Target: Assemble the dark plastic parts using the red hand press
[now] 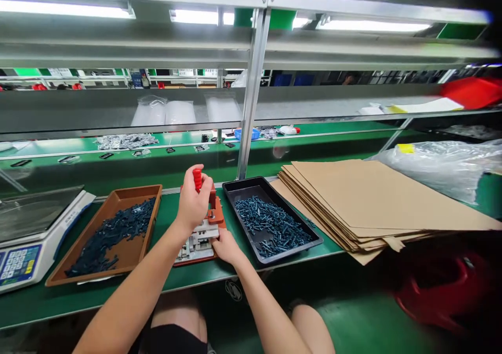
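My left hand (192, 205) clamps the red lever (197, 179) of the orange hand press (217, 217); my open right hand (227, 247) touches its steel die plate (198, 244) at 4 o'clock.

Bright overhead fluorescent tubes (372, 25) give even light; the right edge blurs.

Grn bench (192, 276), brn tray (133, 228), blk tray (251, 191), cardbd stack (364, 202), scale (23, 265)

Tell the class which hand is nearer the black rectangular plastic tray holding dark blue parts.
Right. The right hand rests on the orange press, just beside the tray's edge; the left hand grips the press's red handle, farther from the tray.
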Action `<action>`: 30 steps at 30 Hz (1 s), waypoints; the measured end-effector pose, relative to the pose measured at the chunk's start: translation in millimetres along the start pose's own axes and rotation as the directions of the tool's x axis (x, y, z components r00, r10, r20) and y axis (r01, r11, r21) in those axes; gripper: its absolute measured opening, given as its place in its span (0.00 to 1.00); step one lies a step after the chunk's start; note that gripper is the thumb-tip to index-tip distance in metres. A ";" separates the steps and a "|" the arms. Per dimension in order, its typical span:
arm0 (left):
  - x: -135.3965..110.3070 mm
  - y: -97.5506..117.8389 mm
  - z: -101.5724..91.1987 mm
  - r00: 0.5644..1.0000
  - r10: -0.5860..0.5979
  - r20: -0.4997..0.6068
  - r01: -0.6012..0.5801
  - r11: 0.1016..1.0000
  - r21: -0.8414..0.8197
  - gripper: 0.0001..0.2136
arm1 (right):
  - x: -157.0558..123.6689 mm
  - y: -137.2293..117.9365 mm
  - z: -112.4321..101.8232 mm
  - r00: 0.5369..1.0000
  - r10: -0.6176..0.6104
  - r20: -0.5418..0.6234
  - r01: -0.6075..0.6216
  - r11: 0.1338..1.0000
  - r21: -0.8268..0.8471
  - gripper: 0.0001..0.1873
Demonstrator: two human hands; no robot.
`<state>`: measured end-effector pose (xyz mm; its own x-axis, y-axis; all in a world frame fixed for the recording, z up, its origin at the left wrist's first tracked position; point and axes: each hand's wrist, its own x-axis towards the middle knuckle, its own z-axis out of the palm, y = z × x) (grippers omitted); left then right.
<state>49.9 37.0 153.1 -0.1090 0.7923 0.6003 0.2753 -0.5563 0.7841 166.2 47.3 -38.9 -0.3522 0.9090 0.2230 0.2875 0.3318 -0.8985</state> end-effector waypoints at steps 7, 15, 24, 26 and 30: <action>-47.5 -19.6 -10.4 0.953 0.301 -0.030 -0.300 0.953 0.031 0.25 | 3.4 -5.1 -2.9 0.998 0.051 0.029 -0.054 0.993 0.108 0.22; -50.5 -26.5 9.3 0.928 0.345 -0.139 -0.351 0.936 -0.021 0.21 | 3.7 -10.2 -4.4 0.999 0.052 0.008 -0.052 0.998 0.042 0.20; 17.9 -0.4 -6.8 1.000 0.001 0.016 -0.002 1.000 0.021 0.23 | -0.8 -8.1 -1.4 0.992 0.123 -0.039 -0.126 0.988 -0.084 0.16; 38.0 1.7 -9.0 0.991 -0.094 0.096 0.095 0.995 -0.006 0.26 | -3.3 -8.8 3.0 0.991 0.099 -0.093 -0.111 0.984 -0.139 0.16; 9.5 -20.9 -21.1 1.000 -0.002 -0.018 0.004 0.991 0.132 0.22 | -10.0 -7.9 8.1 0.993 -0.065 -0.098 0.051 0.989 -0.140 0.21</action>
<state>23.0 50.9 145.7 -0.1269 0.7885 0.6017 0.3988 -0.5149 0.7588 160.3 33.5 -37.0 -0.2816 0.9056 0.3171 0.3907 0.4101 -0.8241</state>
